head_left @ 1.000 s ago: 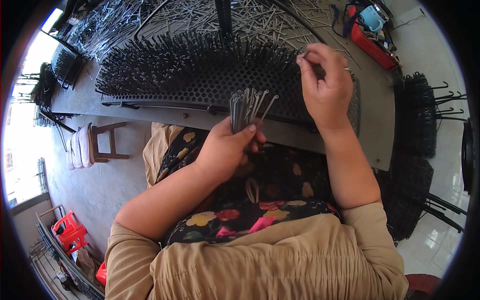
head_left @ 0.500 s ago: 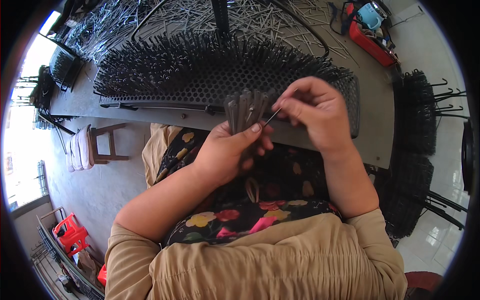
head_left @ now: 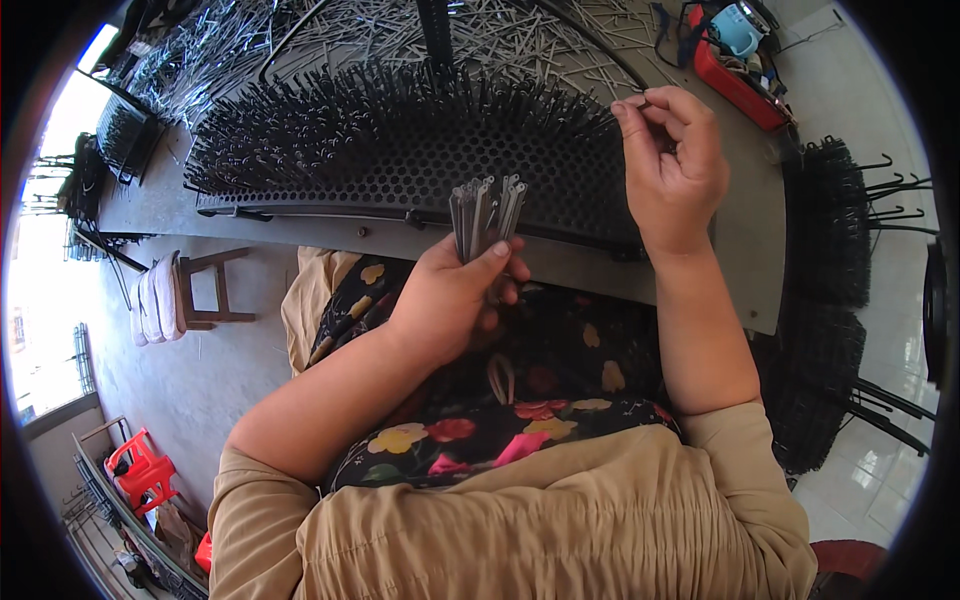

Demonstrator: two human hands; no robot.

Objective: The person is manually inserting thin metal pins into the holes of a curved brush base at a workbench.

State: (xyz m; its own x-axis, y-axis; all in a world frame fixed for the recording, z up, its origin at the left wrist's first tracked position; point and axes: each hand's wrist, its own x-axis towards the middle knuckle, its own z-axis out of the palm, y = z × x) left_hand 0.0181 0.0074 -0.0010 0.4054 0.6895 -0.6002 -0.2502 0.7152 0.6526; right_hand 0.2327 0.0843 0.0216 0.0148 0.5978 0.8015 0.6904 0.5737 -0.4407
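My left hand (head_left: pixel 455 295) is closed round a bundle of thin grey metal strips (head_left: pixel 485 215). Their tips stand up above my thumb in a fan, each with a small hole or loop at its end. My right hand (head_left: pixel 678 165) is raised over the right part of a black perforated rack (head_left: pixel 440 190). Its thumb and fingertips are pinched together, and a bit of something dark shows between them, too small to make out. Many black hooked strips (head_left: pixel 300 130) stand in the rack's holes, thickest to the left and along the far side.
Loose metal strips (head_left: pixel 560 50) lie heaped on the table beyond the rack. At the far right stands a red box (head_left: pixel 745 85) with a blue cup (head_left: pixel 737 32). Black loaded racks (head_left: pixel 835 220) are on the right. A stool (head_left: pixel 215 290) and a red chair (head_left: pixel 147 470) are at left.
My right hand has moved from beside the bundle, where it pinched a thin metal strip, up and right over the rack. The left hand still grips the bundle, almost unmoved.
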